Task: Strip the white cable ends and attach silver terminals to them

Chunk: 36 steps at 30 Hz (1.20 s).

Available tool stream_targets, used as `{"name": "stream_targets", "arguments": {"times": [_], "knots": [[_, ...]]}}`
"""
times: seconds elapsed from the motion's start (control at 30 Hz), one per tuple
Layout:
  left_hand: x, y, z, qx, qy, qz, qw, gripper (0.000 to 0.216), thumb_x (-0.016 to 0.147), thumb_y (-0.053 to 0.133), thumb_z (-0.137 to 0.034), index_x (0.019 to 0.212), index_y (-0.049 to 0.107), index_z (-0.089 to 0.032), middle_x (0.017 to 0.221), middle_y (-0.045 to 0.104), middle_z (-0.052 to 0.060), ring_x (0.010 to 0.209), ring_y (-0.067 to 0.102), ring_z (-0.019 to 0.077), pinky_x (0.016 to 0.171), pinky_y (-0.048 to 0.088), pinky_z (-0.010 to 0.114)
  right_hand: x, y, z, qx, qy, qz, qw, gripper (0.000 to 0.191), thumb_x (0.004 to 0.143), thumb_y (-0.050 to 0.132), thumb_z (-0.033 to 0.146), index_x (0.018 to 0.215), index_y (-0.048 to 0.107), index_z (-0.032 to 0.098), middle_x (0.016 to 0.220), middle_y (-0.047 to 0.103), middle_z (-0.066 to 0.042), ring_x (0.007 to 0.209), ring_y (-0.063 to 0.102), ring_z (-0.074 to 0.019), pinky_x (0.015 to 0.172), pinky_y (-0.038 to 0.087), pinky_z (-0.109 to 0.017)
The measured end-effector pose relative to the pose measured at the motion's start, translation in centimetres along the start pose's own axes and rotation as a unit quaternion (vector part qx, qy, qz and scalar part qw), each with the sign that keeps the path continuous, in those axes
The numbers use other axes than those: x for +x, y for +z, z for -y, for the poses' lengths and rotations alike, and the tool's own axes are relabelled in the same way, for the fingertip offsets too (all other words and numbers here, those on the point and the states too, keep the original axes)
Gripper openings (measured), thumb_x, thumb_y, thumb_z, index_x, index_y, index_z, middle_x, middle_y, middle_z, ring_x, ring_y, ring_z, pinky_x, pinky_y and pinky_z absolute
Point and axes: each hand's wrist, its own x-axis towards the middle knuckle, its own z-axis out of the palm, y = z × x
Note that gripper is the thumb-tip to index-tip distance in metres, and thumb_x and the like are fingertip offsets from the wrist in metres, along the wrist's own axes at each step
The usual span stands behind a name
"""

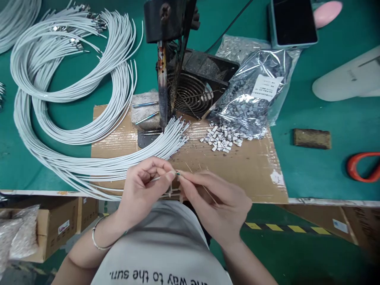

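Observation:
My left hand [145, 186] pinches the end of a thin white cable [154, 179] between thumb and forefinger, just over the front edge of the table. My right hand [216, 202] meets it from the right, its fingertips pinched on a tiny dark piece [178, 173] at the cable's tip. A fanned bundle of white cables [166, 140] lies on the cardboard sheet [237, 166] right behind my hands, ends pointing at a heap of small grey metal parts [222, 138]. An upright soldering iron [162, 87] stands behind the bundle.
Large coils of white cable [74, 59] fill the green table's left. A black fan [196, 87] stands behind the iron, a plastic bag of grey parts [252, 99] to its right. A phone [292, 21], a brown block [311, 138] and an orange handle [363, 166] lie right. Cardboard boxes [53, 225] sit below.

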Motion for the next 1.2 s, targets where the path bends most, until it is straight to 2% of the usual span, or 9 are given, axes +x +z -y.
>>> {"name": "stream_targets", "arguments": {"times": [0.13,0.27,0.4,0.57,0.67,0.87,1.07,1.2], "knots": [[0.0,0.2,0.0,0.025,0.007,-0.028,0.999,0.01,0.087,0.083,-0.019,0.082,0.075,-0.018,0.061,0.063,-0.004,0.05,0.043,0.0062,0.047,0.035,0.017,0.6,-0.5,0.5,0.122,0.147,0.017,0.981,0.01,0.094,0.081,0.025,0.094,0.091,0.028,0.068,0.074,0.0,0.048,0.064,-0.0113,0.042,0.055,-0.022],[0.0,0.2,0.3,0.031,0.009,-0.044,0.999,0.01,0.089,0.082,-0.021,0.081,0.076,-0.018,0.062,0.064,-0.003,0.051,0.047,0.0068,0.047,0.038,0.017,0.7,-0.2,1.2,0.166,0.219,-0.016,0.961,0.011,0.09,0.083,0.022,0.087,0.09,0.029,0.073,0.076,0.0,0.051,0.065,-0.0101,0.046,0.057,-0.021],[-0.2,0.1,0.4,0.023,0.009,-0.041,0.999,0.01,0.09,0.081,-0.021,0.082,0.076,-0.018,0.062,0.065,-0.002,0.051,0.048,0.0067,0.047,0.039,0.016,0.8,0.0,1.4,0.17,0.215,-0.016,0.961,0.013,0.09,0.082,0.02,0.086,0.09,0.03,0.074,0.075,0.001,0.051,0.063,-0.0098,0.046,0.057,-0.021],[-0.1,0.2,0.0,0.027,0.012,-0.037,0.999,0.01,0.088,0.081,-0.016,0.081,0.075,-0.017,0.063,0.065,-0.003,0.052,0.051,0.0061,0.049,0.041,0.015,0.9,-0.7,0.6,0.137,0.165,-0.004,0.977,0.015,0.093,0.08,0.019,0.088,0.09,0.029,0.071,0.073,0.001,0.053,0.065,-0.0105,0.048,0.058,-0.021],[-0.1,0.5,-0.2,0.041,0.025,-0.044,0.998,0.01,0.085,0.08,-0.014,0.079,0.073,-0.017,0.061,0.065,-0.004,0.051,0.052,0.0063,0.048,0.042,0.014,1.0,-1.1,0.2,0.126,0.177,0.008,0.976,0.012,0.094,0.081,0.022,0.092,0.091,0.029,0.073,0.074,0.001,0.053,0.065,-0.0104,0.048,0.057,-0.021],[-0.2,1.0,-0.3,0.105,0.089,-0.068,0.988,0.009,0.083,0.076,-0.013,0.077,0.071,-0.018,0.061,0.069,-0.002,0.048,0.049,0.0067,0.043,0.036,0.016,0.9,-1.1,-0.4,0.184,0.201,0.098,0.957,0.011,0.096,0.083,0.033,0.101,0.092,0.029,0.069,0.073,0.0,0.048,0.06,-0.0094,0.041,0.05,-0.021],[-0.4,1.0,0.0,0.135,0.113,-0.084,0.981,0.009,0.084,0.075,-0.013,0.078,0.07,-0.018,0.061,0.071,-0.001,0.046,0.043,0.0065,0.041,0.032,0.018,1.2,-1.1,-0.5,0.159,0.177,0.086,0.967,0.01,0.096,0.082,0.03,0.099,0.092,0.03,0.07,0.073,0.0,0.049,0.061,-0.009,0.043,0.051,-0.019],[-0.2,1.0,0.1,0.111,0.113,-0.084,0.984,0.01,0.083,0.076,-0.011,0.078,0.071,-0.017,0.061,0.069,-0.002,0.046,0.049,0.0061,0.042,0.037,0.015,1.3,-1.0,-0.1,0.152,0.176,0.06,0.971,0.012,0.097,0.081,0.026,0.097,0.091,0.031,0.072,0.074,0.001,0.05,0.062,-0.0076,0.045,0.052,-0.017]]}}
